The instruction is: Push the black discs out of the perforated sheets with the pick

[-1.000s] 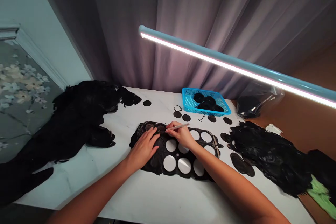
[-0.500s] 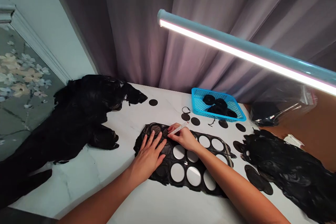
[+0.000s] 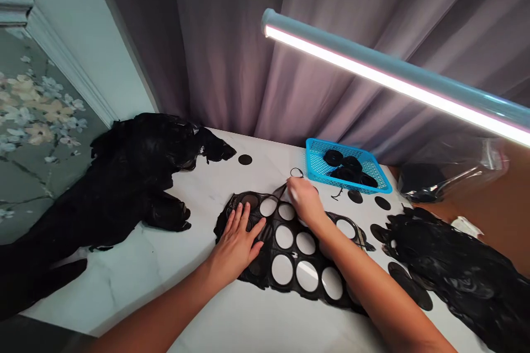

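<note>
Left hand (image 3: 236, 245): spread flat, pressing down on the sheet.
Right hand (image 3: 304, 201): fingers bunched at the sheet's upper edge; cannot tell what they pinch.
Sheet: black flexible sheet with round holes (image 3: 265, 278), lower middle of the frame, on the white marble tabletop (image 3: 136, 270).
Risk: a hard pull could tear the sheet between its holes.

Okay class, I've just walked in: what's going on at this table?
A person's left hand presses flat on a black sheet punched with round holes, while the right hand is at the sheet's far edge, where a thin strip stands up. Loose black discs lie on the white table, more sit in a blue basket, and heaps of black scraps lie alongside.
</note>
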Demonstrator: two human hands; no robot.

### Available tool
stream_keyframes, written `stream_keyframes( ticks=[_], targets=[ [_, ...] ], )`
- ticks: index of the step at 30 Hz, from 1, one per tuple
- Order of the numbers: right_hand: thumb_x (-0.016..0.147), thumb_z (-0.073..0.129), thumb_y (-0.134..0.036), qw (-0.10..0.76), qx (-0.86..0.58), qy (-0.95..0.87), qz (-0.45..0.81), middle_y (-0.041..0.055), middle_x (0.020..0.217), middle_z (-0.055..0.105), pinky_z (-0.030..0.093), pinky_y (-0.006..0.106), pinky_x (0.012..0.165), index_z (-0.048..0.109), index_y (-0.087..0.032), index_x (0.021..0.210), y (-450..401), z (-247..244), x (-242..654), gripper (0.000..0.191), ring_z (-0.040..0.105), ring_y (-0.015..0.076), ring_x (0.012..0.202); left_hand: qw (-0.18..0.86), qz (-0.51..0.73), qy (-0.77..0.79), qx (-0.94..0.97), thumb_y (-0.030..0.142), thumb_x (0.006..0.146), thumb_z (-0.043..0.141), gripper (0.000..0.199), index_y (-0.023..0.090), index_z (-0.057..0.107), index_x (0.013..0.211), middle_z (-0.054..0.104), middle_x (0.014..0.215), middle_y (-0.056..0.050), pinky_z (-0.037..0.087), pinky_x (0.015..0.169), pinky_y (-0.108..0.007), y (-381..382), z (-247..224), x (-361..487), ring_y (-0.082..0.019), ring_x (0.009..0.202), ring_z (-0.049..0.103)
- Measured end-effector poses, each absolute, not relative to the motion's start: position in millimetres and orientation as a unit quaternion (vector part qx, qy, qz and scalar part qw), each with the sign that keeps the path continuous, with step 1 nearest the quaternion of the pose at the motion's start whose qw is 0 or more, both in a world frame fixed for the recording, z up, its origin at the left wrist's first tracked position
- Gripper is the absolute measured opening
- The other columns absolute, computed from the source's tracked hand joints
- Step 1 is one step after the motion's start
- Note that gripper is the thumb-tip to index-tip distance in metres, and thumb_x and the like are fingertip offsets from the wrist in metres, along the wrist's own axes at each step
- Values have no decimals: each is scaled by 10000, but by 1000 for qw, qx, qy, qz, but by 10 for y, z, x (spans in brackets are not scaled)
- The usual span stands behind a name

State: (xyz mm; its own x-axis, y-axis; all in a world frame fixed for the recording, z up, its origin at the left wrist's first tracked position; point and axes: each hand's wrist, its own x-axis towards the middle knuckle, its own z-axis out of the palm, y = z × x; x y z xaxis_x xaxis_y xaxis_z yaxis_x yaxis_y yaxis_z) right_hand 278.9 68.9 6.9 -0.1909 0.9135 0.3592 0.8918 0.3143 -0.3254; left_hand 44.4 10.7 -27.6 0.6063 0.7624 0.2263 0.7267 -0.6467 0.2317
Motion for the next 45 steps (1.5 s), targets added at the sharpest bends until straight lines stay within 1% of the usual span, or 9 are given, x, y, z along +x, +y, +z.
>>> stream_keyframes(
  ticks=[2,5,9,13,19,29,37,41,45],
  targets=[
    [920,413,-163,302,-615,-728,36,93,801,632,404,324,692,536,-201,844,844,145,2848,149,565,231,748,60,154,415,895,287,918,583,530,286,424,1423,121,1614,-122,329,1096,-573,101,-275,435,-405,1434,208],
    [920,472,-218,347,-546,-745,164,60,846,673,420,289,681,532,-212,833,927,163,2693,106,600,196,741,57,159,434,885,333,900,607,569,203,420,1421,228,1576,-183,365,1086,-545,95,-284,404,-398,1416,270],
    [910,500,-217,328,-433,-766,344,32,894,695,433,257,670,533,-204,787,851,22,2338,128,608,154,750,43,154,476,865,350,876,627,584,66,459,1359,379,1479,-269,390,1082,-515,83,-276,352,-392,1366,379],
    [883,551,-209,301,-411,-755,413,27,905,688,430,253,655,548,-191,754,825,-94,2237,130,584,140,731,26,126,488,863,326,866,635,548,67,492,1328,459,1429,-253,420,1061,-502,66,-215,327,-367,1336,436],
    [869,606,-197,315,-392,-773,386,28,889,652,444,285,744,570,-192,745,854,-135,2249,129,587,159,812,18,116,489,864,317,847,661,527,102,524,1308,483,1420,-228,437,1049,-492,67,-154,316,-355,1320,461],
    [880,621,-185,293,-399,-800,340,30,869,621,440,278,715,548,-188,756,859,-131,2209,144,569,157,783,4,118,478,870,312,870,616,499,95,516,1307,494,1409,-231,434,1041,-501,74,-163,306,-352,1314,469],
    [914,500,-135,200,-413,-884,88,84,880,626,424,331,780,538,-189,886,730,-132,2147,72,547,224,841,-16,100,489,867,271,905,552,545,84,420,1399,311,1528,-239,301,1115,-565,-23,-263,325,-353,1425,277],
    [910,422,-107,302,-571,-761,68,75,805,631,409,295,673,509,-192,839,1009,-12,2420,141,554,204,720,-11,98,481,871,313,932,530,581,96,368,1446,272,1549,-220,287,1117,-579,-2,-255,278,-357,1437,239],
    [929,446,-183,377,-543,-737,144,60,869,674,417,267,649,505,-204,835,990,87,2493,112,586,172,691,-6,106,459,882,422,899,594,654,111,390,1437,301,1540,-211,303,1121,-555,-54,-183,119,-361,1431,254]
  ],
)
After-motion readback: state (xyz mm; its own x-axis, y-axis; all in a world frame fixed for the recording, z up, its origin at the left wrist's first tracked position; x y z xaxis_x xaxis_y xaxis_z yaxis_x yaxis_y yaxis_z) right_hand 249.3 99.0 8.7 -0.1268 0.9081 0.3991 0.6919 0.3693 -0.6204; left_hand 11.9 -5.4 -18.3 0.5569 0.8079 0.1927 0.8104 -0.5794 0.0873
